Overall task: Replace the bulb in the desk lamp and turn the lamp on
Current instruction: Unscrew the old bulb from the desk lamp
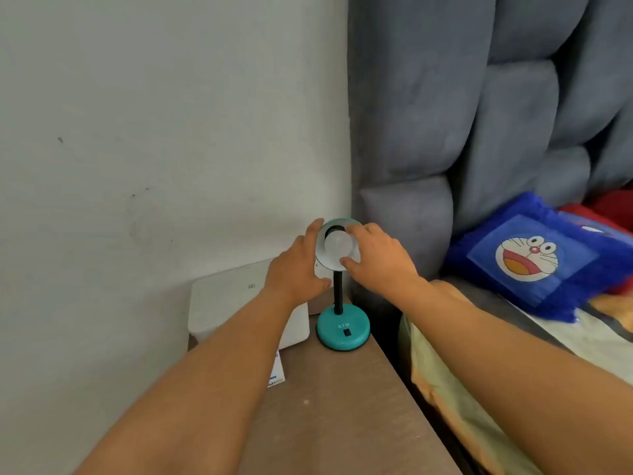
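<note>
A small teal desk lamp stands on the bedside table, with a round base [343,329], a black switch [347,332] on the base and a black stem. Its shade [321,256] is tilted up toward me, white inside. A white round bulb [337,244] sits in the shade's socket and is unlit. My left hand [297,269] wraps the shade's left side from behind. My right hand [378,260] has thumb and fingers pinched on the bulb from the right.
The brown table [346,413] is narrow, set between the wall and the bed. A white box [239,299] stands behind my left forearm, a small card [276,371] beside it. Grey padded headboard [445,132] and a blue cartoon pillow [534,258] lie to the right.
</note>
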